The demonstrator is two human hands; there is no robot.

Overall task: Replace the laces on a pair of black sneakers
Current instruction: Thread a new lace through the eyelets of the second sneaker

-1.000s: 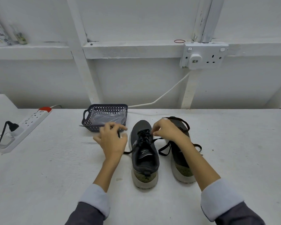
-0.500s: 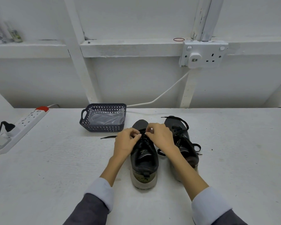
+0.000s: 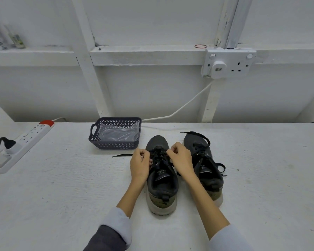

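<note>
Two black sneakers with pale soles stand side by side on the white table, heels toward me. Over the eyelets of the left sneaker, my left hand and my right hand each pinch its black lace. One free end of that lace trails left across the table. The right sneaker has its lace undone, looping loosely over the toe and off its right side.
A dark perforated basket holding clear plastic sits just behind the left sneaker. A white power strip with a black plug lies at the far left. A wall socket and its white cable are on the wall behind.
My left hand came in from beside the basket to the left sneaker's eyelets. Both hands now meet on the lace over the tongue; the lace end lies stretched to the left.
</note>
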